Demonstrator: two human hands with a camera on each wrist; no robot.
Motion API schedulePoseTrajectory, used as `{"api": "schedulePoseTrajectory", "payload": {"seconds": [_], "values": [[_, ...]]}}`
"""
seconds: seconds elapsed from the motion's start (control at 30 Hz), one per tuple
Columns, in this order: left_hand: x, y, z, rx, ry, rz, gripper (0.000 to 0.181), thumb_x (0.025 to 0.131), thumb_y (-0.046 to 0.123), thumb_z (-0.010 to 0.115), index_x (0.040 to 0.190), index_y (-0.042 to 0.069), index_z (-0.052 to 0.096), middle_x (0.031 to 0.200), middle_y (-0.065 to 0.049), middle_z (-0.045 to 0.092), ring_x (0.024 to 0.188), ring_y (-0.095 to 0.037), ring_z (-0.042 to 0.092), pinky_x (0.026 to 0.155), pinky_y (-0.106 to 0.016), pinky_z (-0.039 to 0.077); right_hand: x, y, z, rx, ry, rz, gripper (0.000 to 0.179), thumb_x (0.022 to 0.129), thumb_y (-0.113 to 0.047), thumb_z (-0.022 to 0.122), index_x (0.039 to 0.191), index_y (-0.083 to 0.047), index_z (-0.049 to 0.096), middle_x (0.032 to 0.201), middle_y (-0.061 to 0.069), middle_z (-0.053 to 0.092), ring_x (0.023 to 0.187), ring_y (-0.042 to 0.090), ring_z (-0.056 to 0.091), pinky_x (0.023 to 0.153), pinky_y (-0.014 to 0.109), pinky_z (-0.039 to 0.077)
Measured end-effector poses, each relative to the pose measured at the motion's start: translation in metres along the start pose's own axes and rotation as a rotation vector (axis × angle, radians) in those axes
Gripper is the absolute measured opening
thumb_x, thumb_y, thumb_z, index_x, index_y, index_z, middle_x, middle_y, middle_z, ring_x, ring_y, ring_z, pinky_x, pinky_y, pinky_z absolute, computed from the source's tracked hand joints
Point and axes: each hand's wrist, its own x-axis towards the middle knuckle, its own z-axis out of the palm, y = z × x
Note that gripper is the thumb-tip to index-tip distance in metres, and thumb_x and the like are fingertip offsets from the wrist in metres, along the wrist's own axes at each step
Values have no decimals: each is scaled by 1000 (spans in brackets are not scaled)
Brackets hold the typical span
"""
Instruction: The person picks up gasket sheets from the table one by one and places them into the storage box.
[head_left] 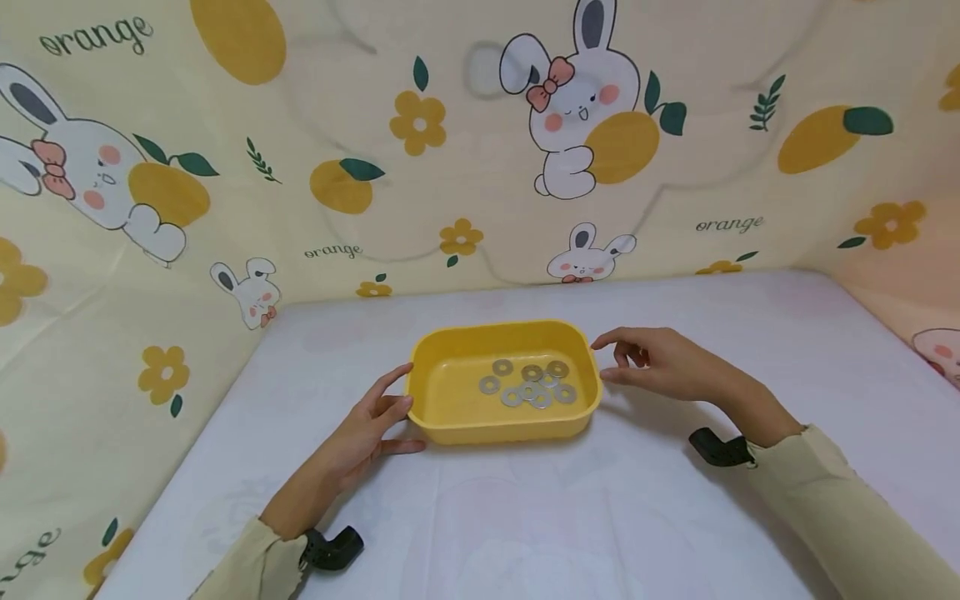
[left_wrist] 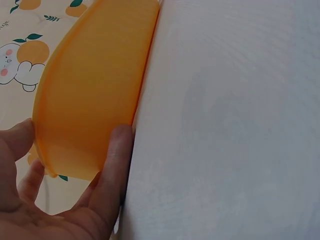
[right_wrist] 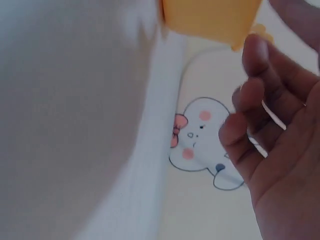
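A shallow yellow plastic tray [head_left: 465,434] with rounded corners stands on the white cloth. Flat metal washers [head_left: 512,397], several of them, lie spread over its floor, some overlapping, mostly toward the right half. My left hand [head_left: 365,435] grips the tray's left end, its fingertips at the rim and wall and one digit low by the front corner. In the left wrist view that hand [left_wrist: 75,200] spans the outside of the yellow wall [left_wrist: 95,90]. At the right end is my right hand [head_left: 660,362], fingers loosely bent around nothing, its fingertips close to the rim; contact is unclear.
White cloth [head_left: 525,517] covers the table surface around the tray. A cream curtain [head_left: 465,108] printed with rabbits and oranges rises behind and at the left. Black wrist devices [head_left: 337,550] sit below each hand at the beige sleeves [head_left: 840,500].
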Motion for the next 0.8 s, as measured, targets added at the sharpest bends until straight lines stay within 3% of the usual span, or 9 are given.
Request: {"api": "schedulePoseTrajectory", "payload": {"seconds": [0.2,0.37,0.6,0.7,0.8], "values": [[1,-1,0,18,11,-15,60,102,32,56,153,41,28,144,-18,39,108,-22,64,88,-40,61,-3,5,-5,-21,-17,49,41,89,-44,73,122,-21,66,91,-9,60,86,14,52,68,23,46],[1,2,-1,81,22,-20,59,100,32,59,152,39,31,139,-17,44,113,-24,60,86,-40,62,-6,9,-5,-56,-25,46,44,90,-45,70,123,-16,67,99,-5,63,93,16,55,75,29,48],[2,8,-11,164,1,9,59,100,36,59,152,34,34,137,-17,49,111,-22,61,86,-36,62,-7,11,-8,-120,-11,53,49,91,-50,67,126,-15,65,109,2,65,104,21,58,86,39,51],[3,10,-15,198,-23,23,58,100,36,59,152,33,35,136,-18,50,112,-23,63,86,-36,62,-10,13,-9,-140,-7,76,50,93,-51,65,127,-16,65,118,4,65,113,25,57,95,47,51],[3,10,-20,294,-14,43,57,99,38,60,151,33,37,136,-18,52,115,-25,62,86,-37,62,-13,13,-9,-182,-9,100,53,94,-55,60,131,-16,62,132,8,61,126,32,51,104,58,46]]}}
